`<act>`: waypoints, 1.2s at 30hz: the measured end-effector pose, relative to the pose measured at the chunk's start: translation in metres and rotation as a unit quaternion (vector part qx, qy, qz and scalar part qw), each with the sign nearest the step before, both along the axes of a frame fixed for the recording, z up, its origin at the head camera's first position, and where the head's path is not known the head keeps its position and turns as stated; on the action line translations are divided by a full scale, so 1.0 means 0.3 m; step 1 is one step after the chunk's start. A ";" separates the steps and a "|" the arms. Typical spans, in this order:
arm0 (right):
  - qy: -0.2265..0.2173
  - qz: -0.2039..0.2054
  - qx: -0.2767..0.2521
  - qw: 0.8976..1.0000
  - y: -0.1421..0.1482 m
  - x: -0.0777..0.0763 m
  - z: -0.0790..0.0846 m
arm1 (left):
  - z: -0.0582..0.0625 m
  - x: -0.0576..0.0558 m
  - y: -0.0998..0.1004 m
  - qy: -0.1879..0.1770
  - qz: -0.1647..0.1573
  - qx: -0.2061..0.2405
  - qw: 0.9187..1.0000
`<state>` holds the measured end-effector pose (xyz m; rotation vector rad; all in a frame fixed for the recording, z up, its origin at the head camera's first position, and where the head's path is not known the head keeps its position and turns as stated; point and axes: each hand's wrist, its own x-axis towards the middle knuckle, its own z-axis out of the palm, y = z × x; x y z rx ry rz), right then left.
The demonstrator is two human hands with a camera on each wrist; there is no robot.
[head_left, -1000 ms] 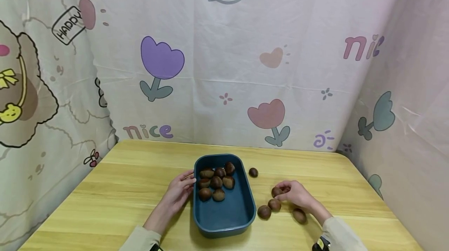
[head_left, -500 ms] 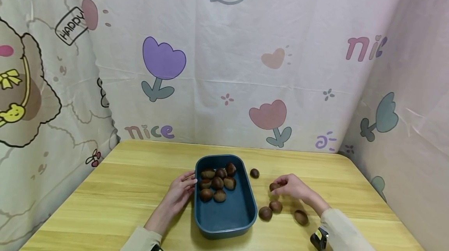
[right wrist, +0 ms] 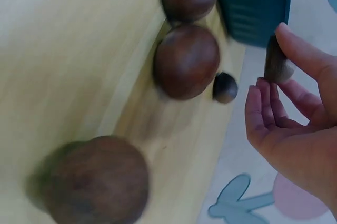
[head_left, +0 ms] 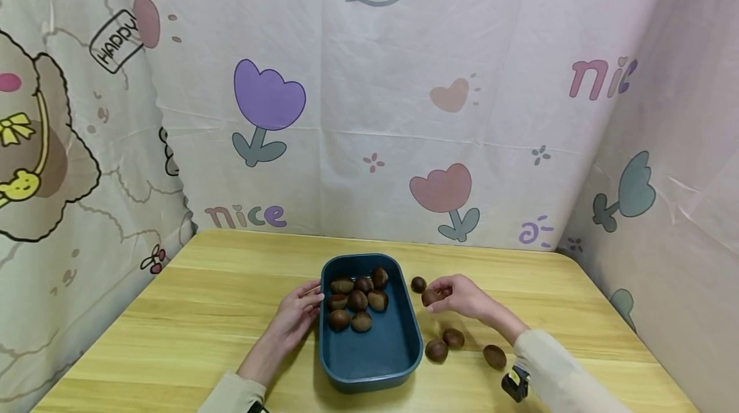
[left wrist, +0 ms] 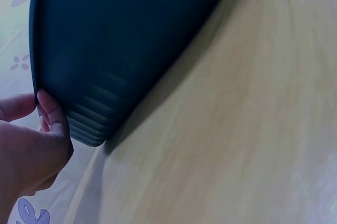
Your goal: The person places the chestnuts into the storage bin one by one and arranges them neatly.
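Note:
A dark blue rectangular box (head_left: 371, 362) sits on the table, with several brown chestnuts (head_left: 357, 301) gathered in its far half. At the box's left side is my left hand (head_left: 296, 317); in the left wrist view its thumb and index finger (left wrist: 51, 111) pinch the rim. My right hand (head_left: 464, 297), just right of the box, pinches a chestnut (right wrist: 277, 62) between thumb and fingertips. Close behind that hand lies a smaller chestnut (head_left: 418, 285). Nearer the front, two chestnuts (head_left: 437, 351) lie side by side by the box, and another chestnut (head_left: 494, 356) is farther right.
The yellow wood-grain table (head_left: 231, 291) ends at a pale printed curtain (head_left: 369, 111) at the back and on both sides. A black strap device (head_left: 516, 383) is worn on the right sleeve.
My right hand has lifted a chestnut from beside the others and carried it left and back toward the box. The left hand stays at the box's side.

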<state>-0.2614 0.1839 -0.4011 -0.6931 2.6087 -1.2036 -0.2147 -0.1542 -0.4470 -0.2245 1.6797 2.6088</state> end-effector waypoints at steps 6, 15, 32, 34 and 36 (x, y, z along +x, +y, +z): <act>0.000 0.014 -0.018 1.000 -0.051 0.012 0.043 | -0.002 -0.002 -0.001 0.001 -0.001 -0.001 1.000; 0.000 0.060 0.002 0.998 -0.131 0.017 0.085 | -0.003 -0.003 -0.006 0.004 -0.001 0.001 1.000; -0.019 0.143 0.051 0.988 -0.290 0.040 0.087 | -0.002 0.000 -0.001 0.002 -0.007 0.003 1.000; -0.019 0.147 0.055 0.987 -0.305 0.039 0.082 | -0.002 0.000 -0.001 0.001 -0.005 0.003 1.000; -0.020 0.150 0.058 0.987 -0.318 0.039 0.077 | -0.003 -0.001 -0.001 0.001 -0.005 0.004 1.000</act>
